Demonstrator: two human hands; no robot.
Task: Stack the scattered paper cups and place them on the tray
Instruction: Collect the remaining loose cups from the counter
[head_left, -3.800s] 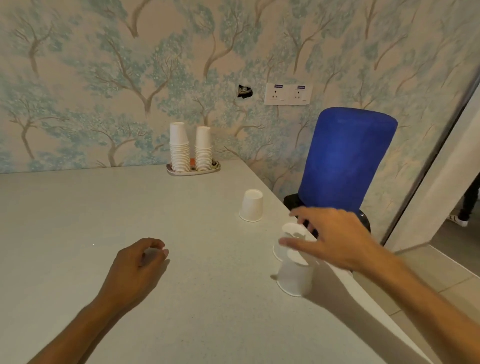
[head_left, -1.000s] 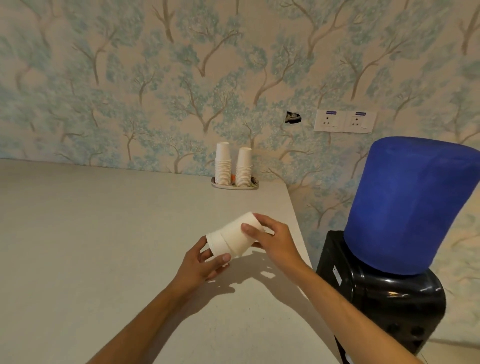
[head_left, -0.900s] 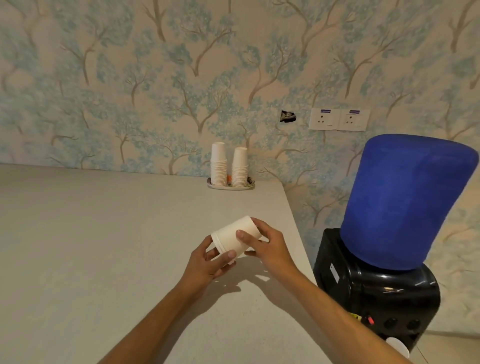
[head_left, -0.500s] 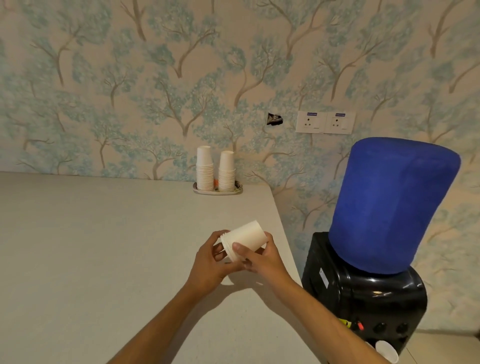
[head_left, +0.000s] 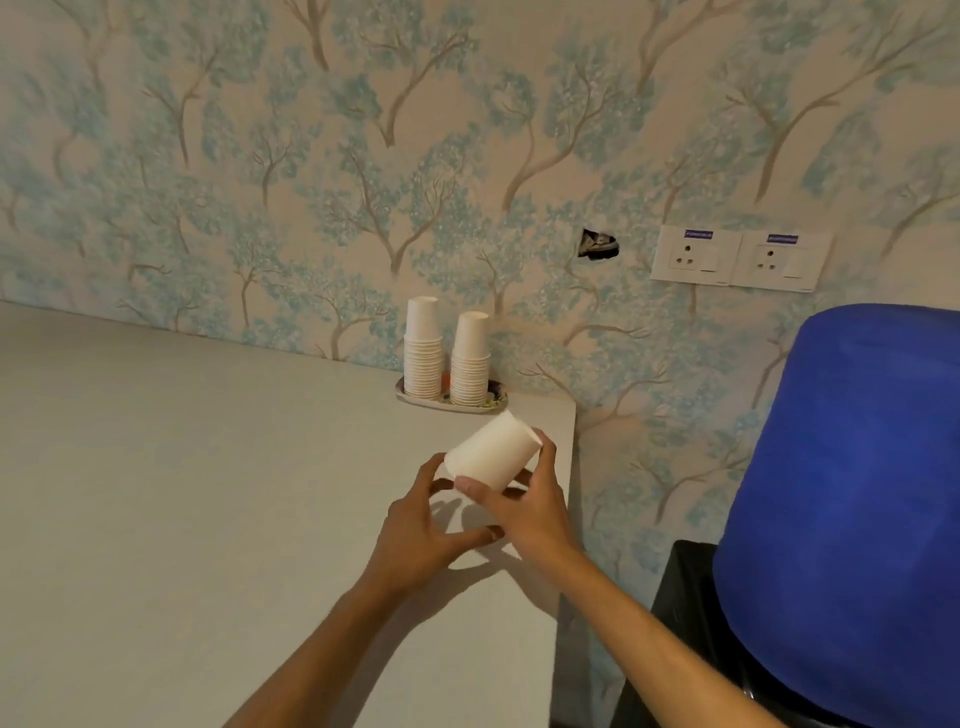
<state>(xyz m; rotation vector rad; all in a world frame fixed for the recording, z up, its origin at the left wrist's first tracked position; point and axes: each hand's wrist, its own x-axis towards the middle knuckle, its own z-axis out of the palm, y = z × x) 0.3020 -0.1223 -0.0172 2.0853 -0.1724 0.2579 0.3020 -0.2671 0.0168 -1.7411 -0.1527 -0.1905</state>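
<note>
blue bottle (head_left: 852, 509) cut off at right edge; dispenser mostly hidden.

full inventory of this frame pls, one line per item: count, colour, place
nested white paper cups: one short stack, exact count hidden, white, tilted on its side above the table near its right edge, held by both hands
stacks of white paper cups on the tray: 2, white, upright side by side at the table's far right corner
oval tray: 1, pale with a coloured pattern, against the wall
table: 1, light grey, left and centre
water dispenser bottle: 1, blue, far right, on a black base
wall sockets: 2, white, on the wallpapered wall
hole in the wall: 1, dark, left of the sockets
left hand: 1, at the stack's rim end
right hand: 1, gripping the stack
</note>
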